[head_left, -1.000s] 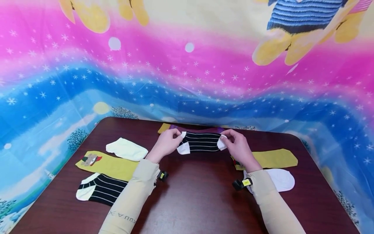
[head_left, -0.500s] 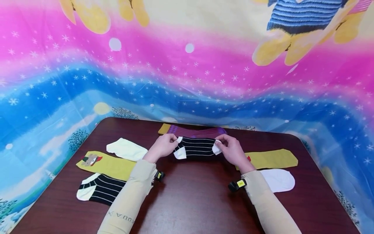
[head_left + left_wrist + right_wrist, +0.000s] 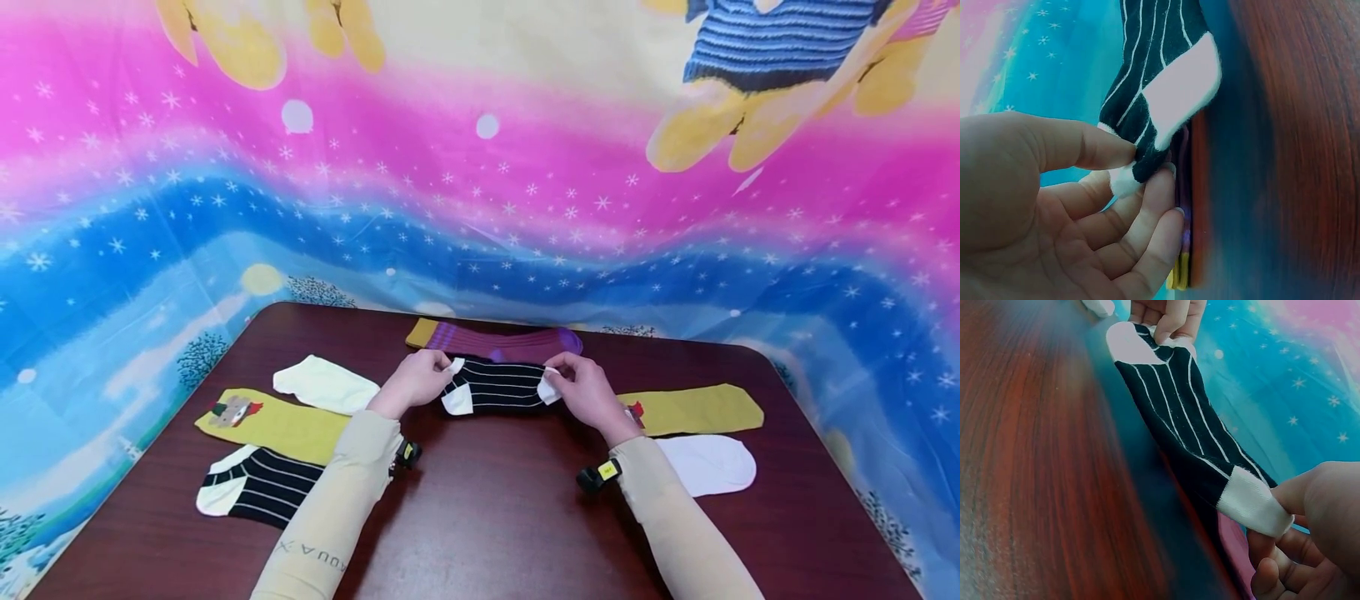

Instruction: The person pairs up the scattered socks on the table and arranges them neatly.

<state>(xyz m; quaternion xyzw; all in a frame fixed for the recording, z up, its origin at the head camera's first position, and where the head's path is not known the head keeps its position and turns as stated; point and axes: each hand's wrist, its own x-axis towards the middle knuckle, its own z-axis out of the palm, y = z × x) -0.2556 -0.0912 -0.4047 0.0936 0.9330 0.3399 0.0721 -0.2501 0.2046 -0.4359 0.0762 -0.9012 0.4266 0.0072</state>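
A black sock with white stripes (image 3: 506,383) is stretched between my two hands, just in front of the purple sock (image 3: 502,340) at the back of the table. Thumb and fingers of my left hand (image 3: 416,381) pinch its white cuff, as the left wrist view shows next to the white heel (image 3: 1185,87). My right hand (image 3: 587,390) pinches the white toe (image 3: 1254,500) at the other end. In the right wrist view the sock hangs above the tabletop, its cuff in the left hand's fingers (image 3: 1172,319).
On the left lie a white sock (image 3: 324,383), a yellow sock (image 3: 281,423) with a bear, and another black striped sock (image 3: 270,483). A yellow sock (image 3: 693,410) and a white sock (image 3: 712,464) lie on the right. A printed cloth (image 3: 480,208) hangs behind the table (image 3: 480,517).
Both hands have brought the black striped sock slightly toward me, lower and a little left. More of the purple sock behind it now shows.
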